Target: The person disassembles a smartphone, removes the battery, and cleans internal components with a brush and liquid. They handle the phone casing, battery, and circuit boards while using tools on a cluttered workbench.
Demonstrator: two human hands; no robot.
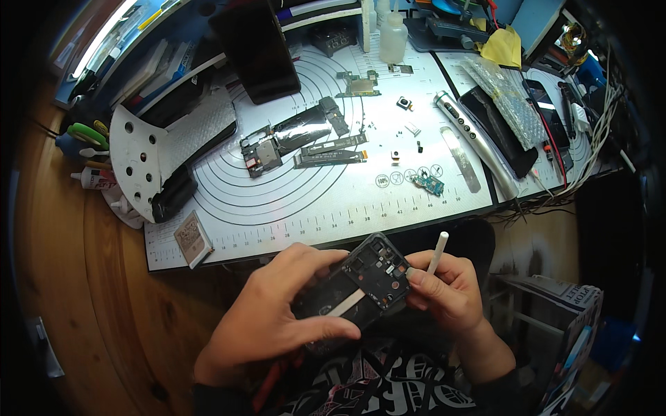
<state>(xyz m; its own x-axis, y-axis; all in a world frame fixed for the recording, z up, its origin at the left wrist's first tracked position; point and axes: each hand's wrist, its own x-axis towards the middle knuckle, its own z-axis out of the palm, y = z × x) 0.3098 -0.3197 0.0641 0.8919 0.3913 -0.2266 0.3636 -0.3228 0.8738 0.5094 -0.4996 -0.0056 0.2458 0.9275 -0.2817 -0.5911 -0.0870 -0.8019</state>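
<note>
My left hand (277, 305) is wrapped round a black smartphone frame (378, 274), its thumb lying across the lower part. The frame is tilted, with its inside facing up and a pale strip (345, 303) running along the bay. Closed in a pinch, my right hand (447, 288) sits at the frame's upper right edge, the thumb tip touching it. A thin white stick (438, 252) with a rounded end sticks up from between the right fingers. What its lower end looks like is hidden by the hand.
On the white mat (263, 239) lie phone boards (263, 156), flex cables (331, 150), a camera module (404, 103), a small blue-green board (430, 184) and a metal blade (461, 159). A battery (194, 239) lies at the front left edge, a silver pen-shaped tool (479, 145) to the right.
</note>
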